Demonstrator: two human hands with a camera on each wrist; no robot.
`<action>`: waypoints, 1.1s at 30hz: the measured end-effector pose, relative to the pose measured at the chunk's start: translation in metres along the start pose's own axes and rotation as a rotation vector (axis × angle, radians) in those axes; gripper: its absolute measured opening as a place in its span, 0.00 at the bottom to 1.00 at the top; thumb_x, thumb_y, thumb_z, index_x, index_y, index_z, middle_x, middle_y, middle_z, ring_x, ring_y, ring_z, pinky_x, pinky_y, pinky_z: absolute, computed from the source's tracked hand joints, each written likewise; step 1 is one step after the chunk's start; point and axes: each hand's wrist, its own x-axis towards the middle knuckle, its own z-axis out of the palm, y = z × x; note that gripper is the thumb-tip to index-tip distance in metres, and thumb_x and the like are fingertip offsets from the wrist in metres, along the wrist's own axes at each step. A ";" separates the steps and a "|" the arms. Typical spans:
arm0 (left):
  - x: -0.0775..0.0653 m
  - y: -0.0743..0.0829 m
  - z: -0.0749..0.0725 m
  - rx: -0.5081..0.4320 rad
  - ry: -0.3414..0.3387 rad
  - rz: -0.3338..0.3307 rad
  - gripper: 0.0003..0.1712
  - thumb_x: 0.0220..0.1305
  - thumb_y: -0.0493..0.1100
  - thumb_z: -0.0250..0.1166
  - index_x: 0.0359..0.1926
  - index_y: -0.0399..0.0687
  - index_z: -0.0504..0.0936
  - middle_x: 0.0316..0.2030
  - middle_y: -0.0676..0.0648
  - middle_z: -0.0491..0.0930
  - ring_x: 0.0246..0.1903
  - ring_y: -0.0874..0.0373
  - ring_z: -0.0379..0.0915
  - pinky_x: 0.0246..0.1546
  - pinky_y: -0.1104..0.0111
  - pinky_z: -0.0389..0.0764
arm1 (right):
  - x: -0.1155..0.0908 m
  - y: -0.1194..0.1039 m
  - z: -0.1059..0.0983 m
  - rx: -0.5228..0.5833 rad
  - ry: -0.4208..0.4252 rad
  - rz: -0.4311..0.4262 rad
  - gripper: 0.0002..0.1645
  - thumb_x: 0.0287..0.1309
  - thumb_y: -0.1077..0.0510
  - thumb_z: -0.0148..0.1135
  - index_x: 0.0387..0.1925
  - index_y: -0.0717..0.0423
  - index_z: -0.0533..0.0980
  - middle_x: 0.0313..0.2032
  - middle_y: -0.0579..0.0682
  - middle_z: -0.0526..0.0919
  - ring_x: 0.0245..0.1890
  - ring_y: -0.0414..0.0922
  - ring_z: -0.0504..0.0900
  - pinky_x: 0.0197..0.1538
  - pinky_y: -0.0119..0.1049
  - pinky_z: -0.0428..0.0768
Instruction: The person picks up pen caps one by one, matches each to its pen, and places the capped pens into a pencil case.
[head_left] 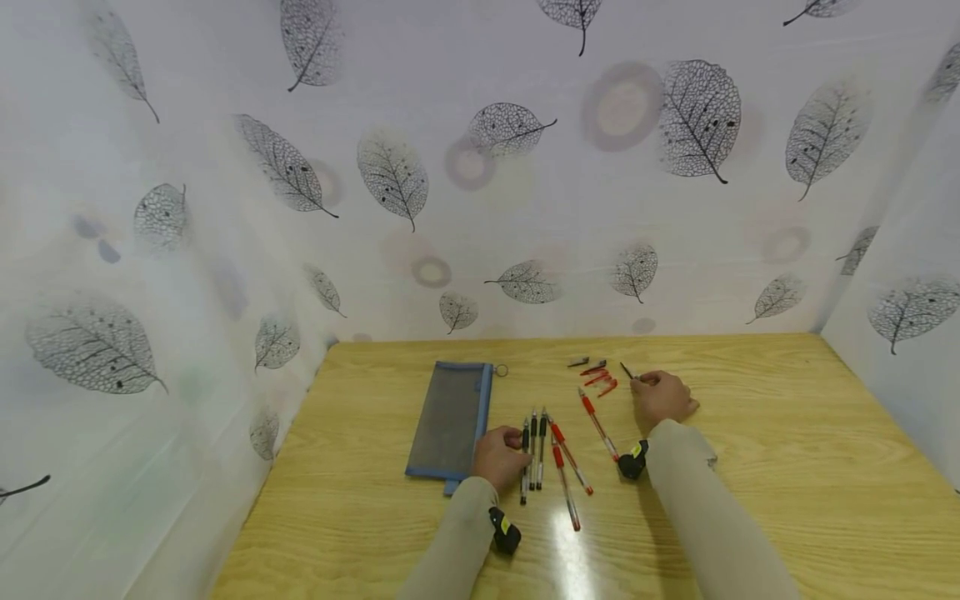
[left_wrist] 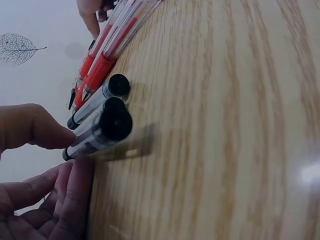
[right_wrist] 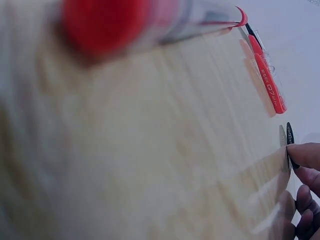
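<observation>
My left hand [head_left: 501,457] pinches the leftmost black gel pen [head_left: 523,489] between thumb and fingers, close over the table. Its black end [left_wrist: 116,120] faces the camera in the left wrist view. Two more uncapped black pens [head_left: 540,458] lie right beside it. My right hand [head_left: 663,396] holds a small black pen cap [right_wrist: 290,132] between thumb and fingertip at the far side of the table. Left of that hand lie several red caps [head_left: 597,377] and two dark caps [head_left: 577,362]. Uncapped red pens [head_left: 567,492] lie between the hands, one red pen [head_left: 600,427] nearer the right wrist.
A blue-edged mesh zip pouch [head_left: 448,421] with a ring [head_left: 502,370] lies left of the pens, close to the left hand. The wooden table [head_left: 810,467] meets a leaf-patterned curtain [head_left: 540,200] at its back and sides.
</observation>
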 end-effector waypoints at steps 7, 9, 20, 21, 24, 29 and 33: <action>-0.001 -0.001 -0.002 -0.019 -0.019 0.016 0.21 0.49 0.37 0.75 0.46 0.42 0.82 0.32 0.52 0.78 0.33 0.59 0.75 0.38 0.61 0.79 | -0.001 0.001 -0.002 -0.021 -0.022 -0.014 0.19 0.65 0.49 0.57 0.45 0.60 0.80 0.47 0.62 0.80 0.50 0.63 0.69 0.56 0.64 0.52; -0.001 -0.002 -0.001 -0.019 -0.021 0.017 0.21 0.49 0.37 0.75 0.46 0.42 0.82 0.32 0.52 0.78 0.33 0.58 0.75 0.38 0.61 0.79 | -0.002 0.001 -0.003 -0.027 -0.025 -0.017 0.19 0.65 0.49 0.56 0.45 0.61 0.80 0.47 0.63 0.80 0.50 0.64 0.69 0.56 0.64 0.52; -0.004 0.001 -0.003 -0.053 -0.038 0.004 0.22 0.50 0.35 0.73 0.48 0.41 0.81 0.33 0.51 0.77 0.33 0.58 0.74 0.38 0.60 0.79 | -0.002 0.004 0.000 0.036 0.013 -0.030 0.18 0.65 0.50 0.56 0.42 0.62 0.79 0.44 0.63 0.81 0.49 0.62 0.69 0.57 0.63 0.50; -0.004 0.001 -0.003 -0.053 -0.040 0.007 0.22 0.50 0.35 0.73 0.48 0.41 0.81 0.34 0.51 0.78 0.33 0.58 0.74 0.38 0.60 0.79 | -0.002 0.005 0.000 0.041 0.013 -0.032 0.18 0.65 0.50 0.55 0.42 0.62 0.79 0.44 0.63 0.81 0.49 0.62 0.70 0.57 0.64 0.50; -0.005 0.001 -0.004 -0.060 -0.045 0.012 0.22 0.50 0.35 0.73 0.49 0.40 0.81 0.34 0.50 0.78 0.33 0.58 0.75 0.38 0.60 0.79 | -0.004 0.007 -0.001 0.060 0.022 -0.034 0.19 0.65 0.50 0.55 0.44 0.62 0.79 0.44 0.63 0.81 0.48 0.61 0.71 0.58 0.63 0.50; -0.009 0.002 -0.006 -0.071 -0.048 0.033 0.23 0.50 0.33 0.71 0.50 0.37 0.80 0.34 0.50 0.78 0.33 0.58 0.75 0.36 0.62 0.79 | -0.008 0.008 -0.003 0.119 0.058 -0.027 0.20 0.64 0.50 0.56 0.45 0.64 0.79 0.43 0.63 0.82 0.46 0.60 0.75 0.61 0.60 0.51; -0.008 0.001 -0.008 -0.102 -0.064 0.044 0.24 0.50 0.31 0.70 0.52 0.35 0.79 0.35 0.48 0.78 0.33 0.57 0.76 0.34 0.64 0.79 | -0.011 0.009 -0.006 0.207 0.087 -0.013 0.19 0.64 0.51 0.58 0.45 0.63 0.79 0.43 0.63 0.81 0.45 0.59 0.76 0.60 0.55 0.61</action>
